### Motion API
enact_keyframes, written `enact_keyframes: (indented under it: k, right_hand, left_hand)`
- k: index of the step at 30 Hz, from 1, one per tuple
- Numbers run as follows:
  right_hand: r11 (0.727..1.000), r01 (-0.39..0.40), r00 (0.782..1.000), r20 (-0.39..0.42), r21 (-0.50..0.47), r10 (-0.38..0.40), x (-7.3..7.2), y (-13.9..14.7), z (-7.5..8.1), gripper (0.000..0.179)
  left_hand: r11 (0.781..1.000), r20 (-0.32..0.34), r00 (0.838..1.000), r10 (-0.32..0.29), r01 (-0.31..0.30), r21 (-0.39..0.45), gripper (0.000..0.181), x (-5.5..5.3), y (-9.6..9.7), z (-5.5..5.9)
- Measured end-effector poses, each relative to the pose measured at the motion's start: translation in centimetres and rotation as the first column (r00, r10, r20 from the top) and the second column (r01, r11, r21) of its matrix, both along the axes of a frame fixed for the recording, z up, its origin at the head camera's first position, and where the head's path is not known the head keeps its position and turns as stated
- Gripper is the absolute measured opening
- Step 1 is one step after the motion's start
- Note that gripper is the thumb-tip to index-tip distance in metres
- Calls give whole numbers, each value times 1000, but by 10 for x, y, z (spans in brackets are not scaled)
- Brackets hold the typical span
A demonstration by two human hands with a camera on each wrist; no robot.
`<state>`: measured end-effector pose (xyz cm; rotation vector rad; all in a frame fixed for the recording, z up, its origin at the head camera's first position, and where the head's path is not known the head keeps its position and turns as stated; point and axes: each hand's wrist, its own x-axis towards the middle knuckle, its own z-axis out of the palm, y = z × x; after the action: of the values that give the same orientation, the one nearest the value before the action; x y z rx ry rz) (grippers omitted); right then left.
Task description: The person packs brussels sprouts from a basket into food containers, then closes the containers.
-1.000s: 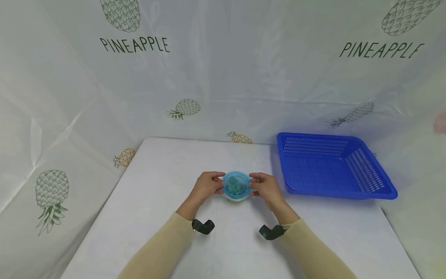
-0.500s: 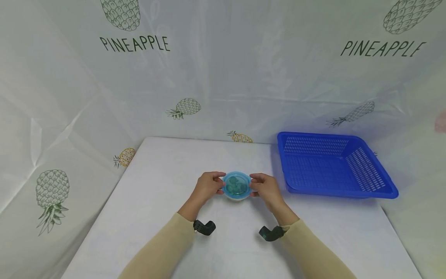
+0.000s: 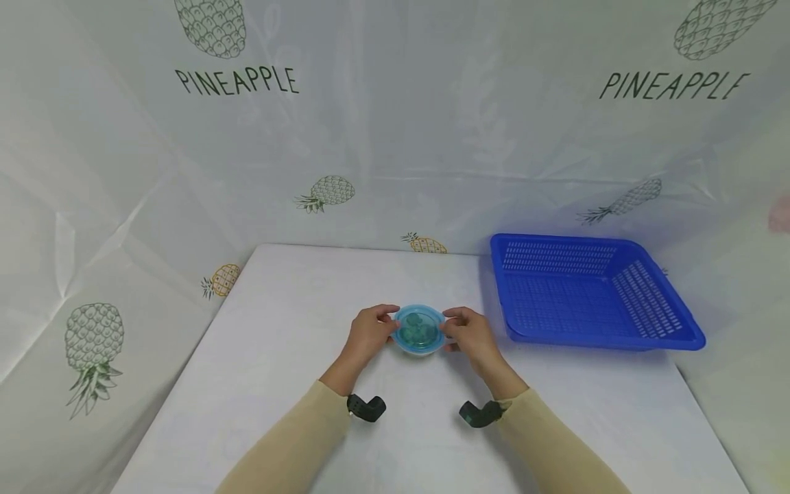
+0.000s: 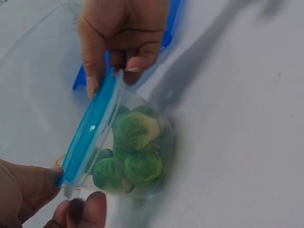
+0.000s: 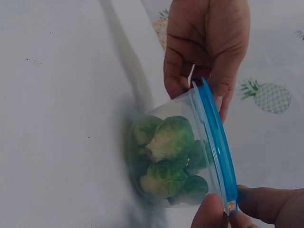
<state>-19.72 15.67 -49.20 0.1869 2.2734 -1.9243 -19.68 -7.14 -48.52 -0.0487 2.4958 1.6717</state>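
Note:
A round clear plastic food container (image 4: 166,137) holding several Brussels sprouts (image 4: 144,165) stands upright on the white table. Its blue lid (image 3: 420,328) lies over the top. On the left side my left hand (image 3: 368,331) pinches the lid's edge and rim, thumb on the lid and fingertips below it. Across from it, my right hand (image 3: 472,336) pinches the opposite edge the same way, near a small tab. Both wrist views show the lid (image 5: 216,137) seated along the container's rim between the two hands.
A blue perforated plastic basket (image 3: 555,305) stands at the back right of the table (image 3: 296,295). Behind the table hangs a white sheet (image 3: 407,123) printed with pineapples. Dark wrist cameras sit on both wrists, below the sleeves' cuffs.
My left wrist has shifted slightly to the right, and its lower fingertips have tucked in under the rim. The container and right hand have hardly moved.

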Motion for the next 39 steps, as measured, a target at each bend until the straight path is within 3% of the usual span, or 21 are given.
enact_keyframes:
  k: [8, 16, 25, 39]
  right_hand:
    - [1000, -11, 998, 60, 4, 11, -7, -1, -5, 31]
    - [995, -28, 990, 133, -94, 40, -12, 3, -9, 31]
    - [985, -45, 985, 156, -166, 72, -14, 5, -10, 29]
    - [984, -38, 987, 147, -177, 65, -13, 5, -10, 28]
  left_hand:
    - [967, 196, 980, -32, -19, 255, 43, -7, -8, -7]
    - [941, 305, 951, -60, -48, 336, 41, -12, -11, -6]
    - [931, 345, 935, -79, -55, 362, 42, -17, -12, -8]
    - [942, 340, 937, -75, -46, 334, 41, -19, -8, -3]
